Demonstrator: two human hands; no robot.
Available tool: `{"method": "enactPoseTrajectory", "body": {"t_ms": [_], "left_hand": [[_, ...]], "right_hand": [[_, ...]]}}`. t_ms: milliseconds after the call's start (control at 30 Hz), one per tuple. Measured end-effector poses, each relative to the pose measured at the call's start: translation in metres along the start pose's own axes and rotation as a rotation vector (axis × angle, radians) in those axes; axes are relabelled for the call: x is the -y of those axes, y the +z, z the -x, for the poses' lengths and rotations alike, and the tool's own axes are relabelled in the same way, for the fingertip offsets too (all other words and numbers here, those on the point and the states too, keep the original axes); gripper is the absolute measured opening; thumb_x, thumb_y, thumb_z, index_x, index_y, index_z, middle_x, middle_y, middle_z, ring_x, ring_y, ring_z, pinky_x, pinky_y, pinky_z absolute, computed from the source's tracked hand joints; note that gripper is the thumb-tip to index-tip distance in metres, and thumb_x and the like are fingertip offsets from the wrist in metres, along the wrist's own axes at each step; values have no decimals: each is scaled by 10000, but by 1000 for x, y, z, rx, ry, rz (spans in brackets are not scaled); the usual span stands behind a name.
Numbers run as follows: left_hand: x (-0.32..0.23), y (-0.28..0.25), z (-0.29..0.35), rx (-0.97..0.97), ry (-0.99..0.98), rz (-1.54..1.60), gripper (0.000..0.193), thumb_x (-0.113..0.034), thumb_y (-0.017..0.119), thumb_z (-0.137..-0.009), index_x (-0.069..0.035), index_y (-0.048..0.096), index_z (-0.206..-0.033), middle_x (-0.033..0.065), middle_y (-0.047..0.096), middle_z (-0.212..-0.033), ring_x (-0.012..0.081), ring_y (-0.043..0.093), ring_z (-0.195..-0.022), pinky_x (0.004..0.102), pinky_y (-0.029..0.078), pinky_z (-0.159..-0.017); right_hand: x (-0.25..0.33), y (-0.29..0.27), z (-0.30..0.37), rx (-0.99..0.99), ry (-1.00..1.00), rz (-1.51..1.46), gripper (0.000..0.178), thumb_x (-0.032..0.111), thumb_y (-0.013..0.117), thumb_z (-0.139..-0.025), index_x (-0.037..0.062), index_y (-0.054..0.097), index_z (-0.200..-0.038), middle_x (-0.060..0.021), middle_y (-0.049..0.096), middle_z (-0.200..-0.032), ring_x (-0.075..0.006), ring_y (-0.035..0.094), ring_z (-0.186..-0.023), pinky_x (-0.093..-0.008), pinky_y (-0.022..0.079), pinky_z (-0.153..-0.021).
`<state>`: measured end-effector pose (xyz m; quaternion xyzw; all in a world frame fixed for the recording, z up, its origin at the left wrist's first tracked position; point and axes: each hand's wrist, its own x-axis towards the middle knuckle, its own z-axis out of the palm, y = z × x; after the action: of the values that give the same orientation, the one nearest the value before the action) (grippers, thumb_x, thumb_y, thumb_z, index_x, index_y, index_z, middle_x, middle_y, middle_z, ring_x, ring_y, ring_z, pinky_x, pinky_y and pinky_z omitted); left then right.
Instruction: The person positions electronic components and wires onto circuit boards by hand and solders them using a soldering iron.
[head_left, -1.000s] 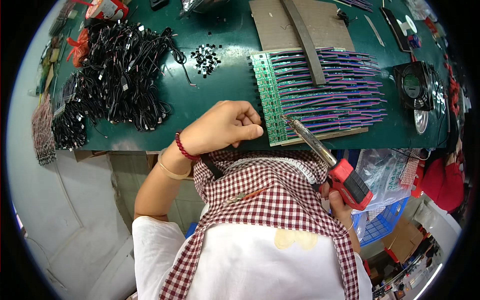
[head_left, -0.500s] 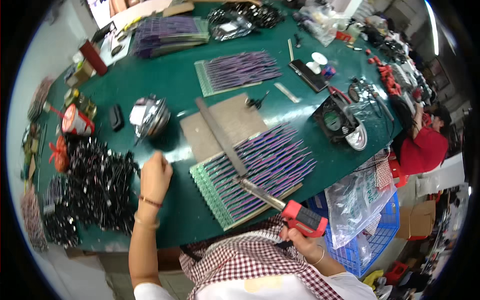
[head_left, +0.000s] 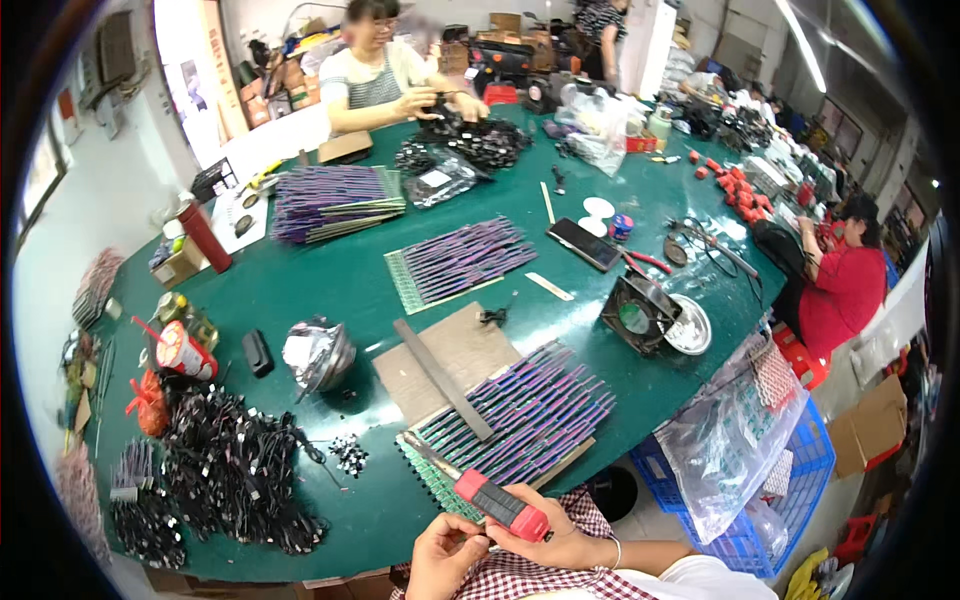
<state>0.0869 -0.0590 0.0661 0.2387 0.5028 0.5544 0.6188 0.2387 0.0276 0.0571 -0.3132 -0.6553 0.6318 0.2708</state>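
Observation:
My right hand point(head_left: 550, 530) grips a tool with a red and black handle point(head_left: 500, 503) and a slim metal barrel, which points up and left over the green edge of the near board. Close beside it, my left hand point(head_left: 447, 556) is closed with thumb and fingers pinched together; what it holds, if anything, is too small to name. The near board point(head_left: 520, 415) carries rows of purple and dark wires along a green circuit strip. A flat metal bar point(head_left: 440, 378) lies across it and a brown cardboard sheet point(head_left: 400, 385).
Black cables point(head_left: 235, 465) are heaped at the left, near small black-and-white pieces point(head_left: 348, 455). A silvery bundle point(head_left: 317, 353), a phone point(head_left: 584, 244), a fan-like device point(head_left: 640, 315) and more wired boards point(head_left: 460, 262) lie around. A co-worker point(head_left: 375, 80) sits across the table; blue crates point(head_left: 740, 540) stand right.
My view has tilted up, showing the co-worker opposite. The left hand has moved from the table to beside my right hand, and the red-handled tool has come back toward me and left.

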Motion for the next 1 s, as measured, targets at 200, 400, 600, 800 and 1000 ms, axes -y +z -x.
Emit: {"method": "enactPoseTrajectory", "body": {"t_ms": [200, 400, 600, 800, 1000], "left_hand": [[15, -9, -11, 31, 24, -425, 149, -109, 648, -853, 28, 629, -910, 46, 675, -791, 75, 620, -733, 233, 508, -675], [13, -8, 3, 120, 11, -652, 144, -89, 621, -849, 43, 615, -908, 57, 662, -779, 46, 572, -719, 223, 484, -647], [9, -19, -10, 170, 121, -656, 115, -70, 612, -806, 43, 602, -830, 127, 640, -724, 109, 592, -682, 272, 491, -626], [11, -60, -32, 112, -252, -253, 69, -36, 560, -862, 31, 574, -855, 13, 590, -738, 28, 471, -605, 168, 366, -511], [23, -63, -37, 23, -324, -229, 124, -105, 575, -870, -9, 548, -797, 22, 574, -668, 27, 439, -532, 171, 318, -446]], "right_hand": [[1, -1, 11, -60, -2, 91, 367, 47, 696, -784, 11, 501, -1093, -31, 633, -859, -68, 603, -791, -242, 493, -721], [-7, 2, 26, -23, -53, 123, 368, 33, 696, -774, -4, 501, -1084, -30, 624, -828, -74, 600, -754, -235, 483, -702], [-14, -1, 21, -43, -18, 147, 281, 13, 669, -799, 24, 516, -1034, -18, 604, -856, -71, 577, -770, -221, 463, -692], [-23, -36, 38, -168, 142, -14, 150, 149, 651, -854, 19, 593, -903, -33, 592, -813, -120, 556, -726, -274, 453, -669], [-42, -55, 80, -232, 162, -55, 180, 175, 627, -875, 5, 571, -857, -27, 546, -714, -105, 503, -633, -256, 406, -565]]}}
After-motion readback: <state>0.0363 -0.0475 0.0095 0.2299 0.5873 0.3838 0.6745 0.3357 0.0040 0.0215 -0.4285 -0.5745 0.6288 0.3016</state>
